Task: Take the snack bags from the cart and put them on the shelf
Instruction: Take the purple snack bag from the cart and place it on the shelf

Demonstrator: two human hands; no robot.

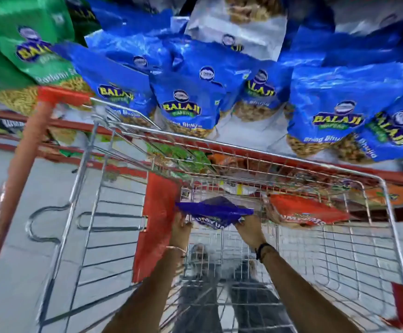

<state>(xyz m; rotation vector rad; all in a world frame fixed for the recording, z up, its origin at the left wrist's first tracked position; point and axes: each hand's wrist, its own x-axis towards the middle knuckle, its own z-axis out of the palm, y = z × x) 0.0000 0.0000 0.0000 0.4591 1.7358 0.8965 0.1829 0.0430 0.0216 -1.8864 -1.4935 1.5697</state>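
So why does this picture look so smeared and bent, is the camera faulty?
Head view: motion blur smears the cart wires and the blue shelf bags; the wide lens bows the red cart handle and the edges; glare streaks the glossy bags. Both hands, left and right, hold the dark blue bag, its print soft.

We see a dark purple crinkled foil snack bag (213, 212), a red-orange foil bag (306, 211), blue shelf bags (183, 102), and green ones (27, 44).
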